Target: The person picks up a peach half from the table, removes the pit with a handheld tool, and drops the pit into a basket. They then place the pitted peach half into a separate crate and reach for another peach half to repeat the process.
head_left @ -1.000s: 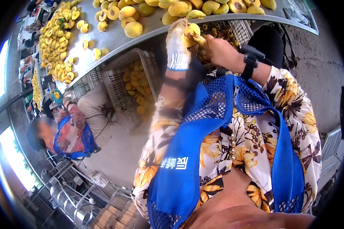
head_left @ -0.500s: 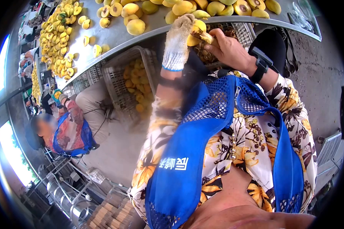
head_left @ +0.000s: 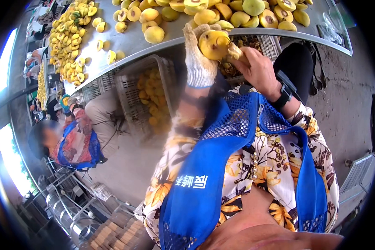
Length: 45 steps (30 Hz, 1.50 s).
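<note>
My left hand, in a white knitted glove with stained fingertips, is closed round a yellow peach half just past the table's near edge. Its cut side faces me, with a brownish hollow in the middle. My bare right hand, a black watch on its wrist, grips a short pitting tool with a pale, worn handle. The tool's tip meets the lower right of the peach, and its working end is hidden. Below both hands, a crate holds brown pits and scraps.
Peach halves lie along the metal table, with a large heap farther left. A grey crate of peach halves stands beneath its edge. Another person sits at left. A plastic bag lies at the right corner.
My left hand has moved slightly right and down, turning the peach so its cut face shows. My right hand has shifted right and down with the tool. The view has tilted slightly.
</note>
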Tool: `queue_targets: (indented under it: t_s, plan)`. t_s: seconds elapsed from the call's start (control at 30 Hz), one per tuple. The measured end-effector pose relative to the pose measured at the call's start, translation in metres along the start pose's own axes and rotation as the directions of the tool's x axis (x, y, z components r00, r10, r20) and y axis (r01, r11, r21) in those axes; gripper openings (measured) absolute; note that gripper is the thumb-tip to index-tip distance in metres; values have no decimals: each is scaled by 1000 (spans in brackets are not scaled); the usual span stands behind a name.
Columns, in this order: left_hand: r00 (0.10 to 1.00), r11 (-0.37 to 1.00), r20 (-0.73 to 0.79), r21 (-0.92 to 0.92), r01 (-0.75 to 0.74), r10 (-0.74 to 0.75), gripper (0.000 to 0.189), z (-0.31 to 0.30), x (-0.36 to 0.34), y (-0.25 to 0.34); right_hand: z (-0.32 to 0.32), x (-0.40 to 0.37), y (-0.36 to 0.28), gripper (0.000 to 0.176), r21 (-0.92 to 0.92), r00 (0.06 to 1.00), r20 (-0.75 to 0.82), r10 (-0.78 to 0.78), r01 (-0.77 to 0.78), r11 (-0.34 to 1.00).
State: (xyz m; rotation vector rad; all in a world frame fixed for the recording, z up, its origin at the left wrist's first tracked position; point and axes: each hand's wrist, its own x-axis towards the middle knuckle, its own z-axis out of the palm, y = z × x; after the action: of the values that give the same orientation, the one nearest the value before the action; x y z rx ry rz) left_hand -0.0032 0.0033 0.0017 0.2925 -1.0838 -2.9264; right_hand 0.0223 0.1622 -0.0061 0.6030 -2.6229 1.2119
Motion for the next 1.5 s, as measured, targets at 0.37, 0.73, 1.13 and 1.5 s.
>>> queue_targets:
  t_s: [0.37,0.73,1.13,1.5]
  plan:
    - [994,995,60,-15,97,-96,58,2,-6,8,-2,-11,7,30,-85,989,96,-111,119,989]
    - [998,987,63,158,11,-21,27,-15,-8,-11,-2,-8,-9,32,48,955,203,214,-228,972]
    - [987,901,21,407,-152,157,30,-2,-14,-27,6,-7,-6,33,68,893,297,338,-373,925]
    - [948,710,9,660,-245,319,25,-18,2,-51,29,-19,4,31,62,864,332,378,-420,906]
